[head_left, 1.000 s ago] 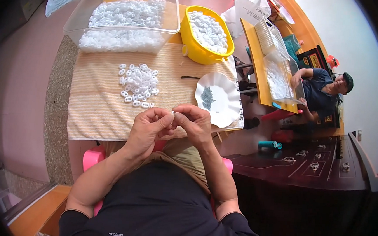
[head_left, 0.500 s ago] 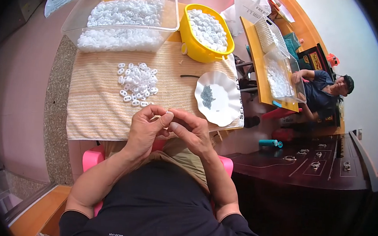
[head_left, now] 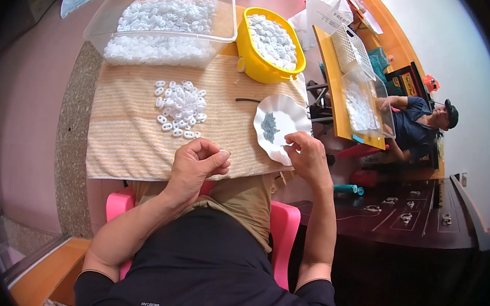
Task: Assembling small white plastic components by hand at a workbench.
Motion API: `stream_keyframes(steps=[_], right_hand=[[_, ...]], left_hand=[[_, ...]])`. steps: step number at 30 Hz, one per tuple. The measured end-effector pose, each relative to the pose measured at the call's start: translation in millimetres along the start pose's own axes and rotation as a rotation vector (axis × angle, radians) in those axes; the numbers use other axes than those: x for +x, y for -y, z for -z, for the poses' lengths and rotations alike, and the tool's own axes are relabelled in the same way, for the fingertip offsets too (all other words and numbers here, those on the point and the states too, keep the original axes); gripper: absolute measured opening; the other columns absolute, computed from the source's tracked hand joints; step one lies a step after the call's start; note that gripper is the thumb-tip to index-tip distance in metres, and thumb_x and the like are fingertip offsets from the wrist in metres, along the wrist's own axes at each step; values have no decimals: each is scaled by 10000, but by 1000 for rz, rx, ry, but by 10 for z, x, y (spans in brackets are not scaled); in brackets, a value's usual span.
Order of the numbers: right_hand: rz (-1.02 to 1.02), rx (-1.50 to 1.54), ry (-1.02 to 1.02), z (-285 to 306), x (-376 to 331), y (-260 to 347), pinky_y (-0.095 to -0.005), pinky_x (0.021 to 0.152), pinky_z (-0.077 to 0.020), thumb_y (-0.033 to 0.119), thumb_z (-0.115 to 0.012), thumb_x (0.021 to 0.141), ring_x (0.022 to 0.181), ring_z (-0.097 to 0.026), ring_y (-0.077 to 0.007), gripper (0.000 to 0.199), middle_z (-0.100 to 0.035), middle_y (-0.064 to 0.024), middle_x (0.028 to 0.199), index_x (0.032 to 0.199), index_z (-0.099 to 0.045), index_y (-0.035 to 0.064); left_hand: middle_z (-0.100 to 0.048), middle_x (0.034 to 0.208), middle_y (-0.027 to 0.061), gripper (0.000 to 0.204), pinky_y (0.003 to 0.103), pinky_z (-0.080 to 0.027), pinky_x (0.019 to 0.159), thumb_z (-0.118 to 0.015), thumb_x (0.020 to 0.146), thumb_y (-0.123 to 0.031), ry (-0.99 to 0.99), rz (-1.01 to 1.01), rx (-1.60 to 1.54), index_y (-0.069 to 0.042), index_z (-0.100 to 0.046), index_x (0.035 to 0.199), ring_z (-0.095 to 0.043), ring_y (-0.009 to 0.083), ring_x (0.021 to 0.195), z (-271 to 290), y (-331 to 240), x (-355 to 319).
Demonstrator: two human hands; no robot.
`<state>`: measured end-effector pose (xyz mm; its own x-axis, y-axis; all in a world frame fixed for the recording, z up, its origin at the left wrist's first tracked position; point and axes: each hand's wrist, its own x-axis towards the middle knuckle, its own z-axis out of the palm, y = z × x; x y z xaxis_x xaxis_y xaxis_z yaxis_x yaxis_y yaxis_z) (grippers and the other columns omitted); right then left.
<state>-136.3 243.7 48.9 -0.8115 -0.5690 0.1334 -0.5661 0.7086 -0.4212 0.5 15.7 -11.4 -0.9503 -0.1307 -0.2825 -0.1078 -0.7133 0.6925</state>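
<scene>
While, in the head view, our left hand (head_left: 200, 162) pinches a small white piece (head_left: 224, 151) between thumb and forefinger above the near edge of the tan-and-white striped cloth (head_left: 121, 150), we do well to grip it lightly and steadily, since the fingers hide most of it. Our right hand (head_left: 312, 159) has bent fingers over the near right part of the white, wavy-rimmed dish (head_left: 285, 114); we cannot tell whether it holds anything. Because the tiny dark grey parts (head_left: 269, 127) lie heaped on the dish's left side, we should lift them singly with our fingertips, without leaning on the rim. Farther left lies a loose heap of white, oval, two-holed plastic pieces (head_left: 181, 107), best left undisturbed.
</scene>
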Motion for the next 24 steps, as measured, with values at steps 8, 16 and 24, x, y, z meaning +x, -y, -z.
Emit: stream_keyframes(steps=[8,16,24], right_hand=[[54,-227,121,-30,103,-144,-393,757,-494,91,-659,747,822,-634,-309,182,-660,-133,870,916,-654,25],[-28,-281,212,-105,197,-104,-428,748,-494,107,-594,754,812,-630,-364,156,-649,-199,820,855,-669,15],[-42,-243,218,-134,171,-159,-398,706,-509,100,-616,712,751,-650,-338,149,-658,-188,800,808,-685,10]], left_hand=[[-646,778,45,119,238,-556,651,-687,853,-88,9,35,-16,-15,-622,920,-623,97,689,-18,-11,-21],[-647,778,44,139,245,-563,663,-675,867,-107,-9,46,-44,-5,-652,959,-631,101,706,18,15,-15],[-643,833,65,127,251,-577,713,-662,866,-66,-17,9,-89,5,-618,961,-647,120,755,18,31,-7]])
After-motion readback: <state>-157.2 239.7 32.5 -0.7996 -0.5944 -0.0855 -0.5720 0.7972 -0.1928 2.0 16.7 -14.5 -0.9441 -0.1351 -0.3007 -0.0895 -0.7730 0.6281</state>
